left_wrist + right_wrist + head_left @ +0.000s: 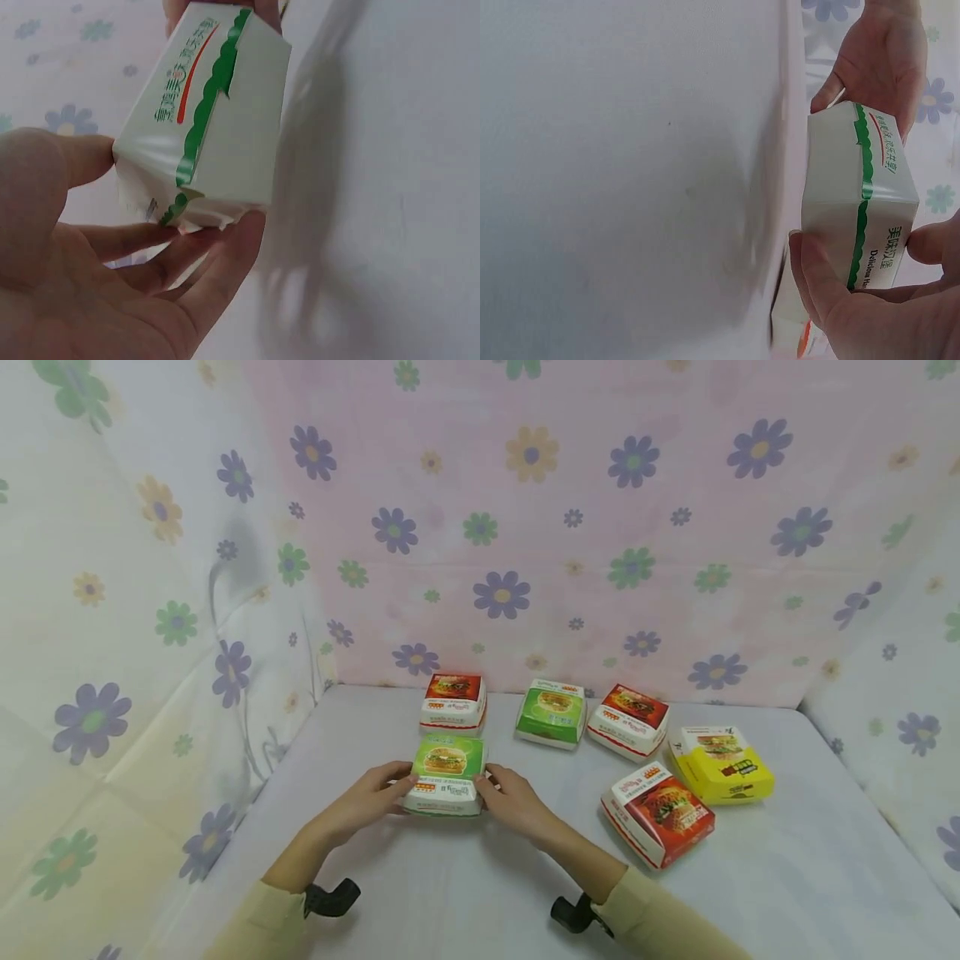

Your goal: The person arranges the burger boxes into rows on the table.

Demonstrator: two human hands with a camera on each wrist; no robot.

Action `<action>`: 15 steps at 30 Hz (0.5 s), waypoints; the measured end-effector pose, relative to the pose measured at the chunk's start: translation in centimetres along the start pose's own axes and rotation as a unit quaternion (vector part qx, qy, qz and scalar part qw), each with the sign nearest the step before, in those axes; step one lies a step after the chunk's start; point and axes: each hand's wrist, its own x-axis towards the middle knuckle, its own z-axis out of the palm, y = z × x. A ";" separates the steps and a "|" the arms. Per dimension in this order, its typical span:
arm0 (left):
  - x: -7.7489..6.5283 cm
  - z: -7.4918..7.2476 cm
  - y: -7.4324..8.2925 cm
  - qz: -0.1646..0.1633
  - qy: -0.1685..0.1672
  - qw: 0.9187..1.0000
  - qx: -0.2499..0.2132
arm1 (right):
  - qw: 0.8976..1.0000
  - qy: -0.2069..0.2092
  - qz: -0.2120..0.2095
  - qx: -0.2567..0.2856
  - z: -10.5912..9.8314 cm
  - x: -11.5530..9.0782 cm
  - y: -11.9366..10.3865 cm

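Note:
Both hands hold a green and white burger box [444,775] between them, in front of a red and white burger box [453,703]. The left hand [382,797] grips its left end. In the left wrist view, that thumb is on the upper edge of the box [206,112] and the fingers curl under it. On the opposite end, the right hand [513,800] has its thumb near the top edge and its fingers around the lower side. The right wrist view shows the box [862,187] lifted above the white table, its lid closed.
To the right stand another green burger box [552,713], a red one [628,720], a yellow one [722,765] and a nearer red one [658,814]. Flower-patterned cloth [525,527] closes off the back and sides of the white table [450,893].

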 end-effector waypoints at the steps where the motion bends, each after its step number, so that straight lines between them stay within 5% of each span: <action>1: -0.1 -0.4 -0.3 -0.001 -0.004 1.000 -0.002 | 1.000 -0.004 -0.002 0.001 0.2 0.1 -0.1; 15: -0.7 -2.7 -2.8 -0.025 -0.029 0.999 -0.018 | 0.999 -0.043 0.013 0.017 2.8 1.2 0.1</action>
